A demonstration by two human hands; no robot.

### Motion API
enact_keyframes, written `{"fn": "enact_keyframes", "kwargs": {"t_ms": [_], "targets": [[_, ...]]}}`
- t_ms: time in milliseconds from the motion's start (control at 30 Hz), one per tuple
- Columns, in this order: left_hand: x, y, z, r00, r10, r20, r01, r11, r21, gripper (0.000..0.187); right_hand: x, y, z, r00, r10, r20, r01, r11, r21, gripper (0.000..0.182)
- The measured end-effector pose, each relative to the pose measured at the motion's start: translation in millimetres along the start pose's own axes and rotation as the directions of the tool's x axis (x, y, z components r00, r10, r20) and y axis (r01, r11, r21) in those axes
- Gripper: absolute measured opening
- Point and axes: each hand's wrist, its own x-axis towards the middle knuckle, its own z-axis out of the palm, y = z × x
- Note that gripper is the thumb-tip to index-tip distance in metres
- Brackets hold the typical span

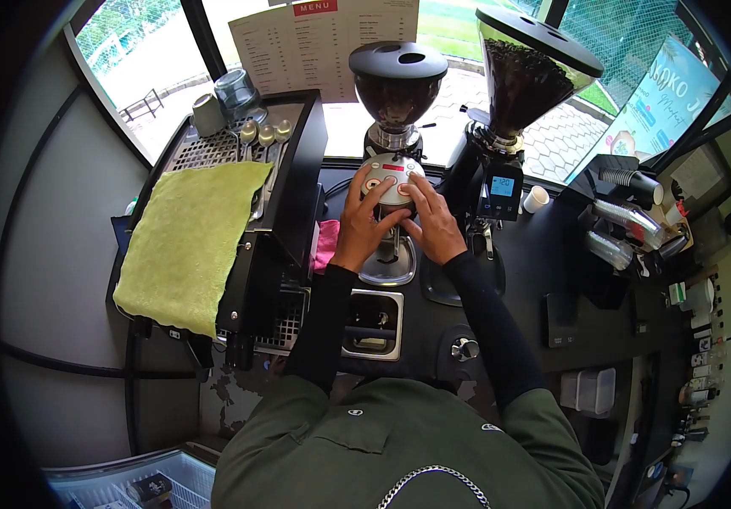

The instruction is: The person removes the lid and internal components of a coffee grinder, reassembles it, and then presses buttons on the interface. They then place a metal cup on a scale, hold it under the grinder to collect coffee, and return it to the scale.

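A coffee grinder (pixel 397 92) with a dark round hopper stands before me, its silver control panel (pixel 389 169) carrying a red display and several buttons. My left hand (pixel 362 226) reaches to the panel's left side, fingers stretched over the buttons. On the right side, my right hand (pixel 435 222) rests its extended fingers near a red-ringed button. Both thumbs almost meet below the panel. Neither hand visibly holds anything. Below them sits the grinder's metal tray (pixel 387 270); the spout area is partly hidden by my hands.
Left stands an espresso machine (pixel 293 153) with a green cloth (pixel 187 246) and spoons (pixel 267 134) on top. A second grinder (pixel 526 81) full of beans is at right, by a paper cup (pixel 536 199). Nearer are a metal knock bin (pixel 373 325), tamper (pixel 464 348) and scale (pixel 560 321).
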Motion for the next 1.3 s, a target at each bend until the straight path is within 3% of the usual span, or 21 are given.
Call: {"fn": "enact_keyframes", "kwargs": {"t_ms": [1300], "targets": [[-0.8,1.8,-2.7,1.0,0.01,-0.003,-0.01,1.0,0.015,0.066,3.1,3.9,-2.1,0.997,-0.079,0.005,0.079,0.997,-0.023,0.074]]}}
